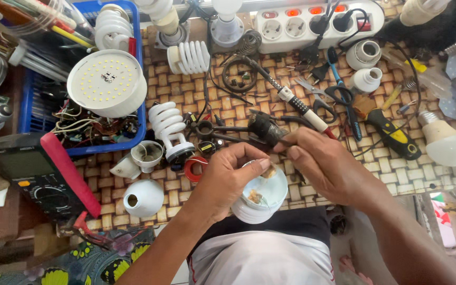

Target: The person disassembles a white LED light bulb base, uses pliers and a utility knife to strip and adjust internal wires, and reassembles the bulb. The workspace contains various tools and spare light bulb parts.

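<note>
Head camera looked down as the left hand [227, 177] cupped an opened white bulb housing [259, 203] over the lap, thumb and forefinger pinching a small tan part [268, 170] at its rim. Fingers hid much of the housing, whose open mouth faced upward; its inner board [255, 197] was hard to make out. Closed around a soldering iron [283, 96], the right hand [327, 163] covered its grip; its long axis ran up-left across the woven mat [397, 171].
</note>
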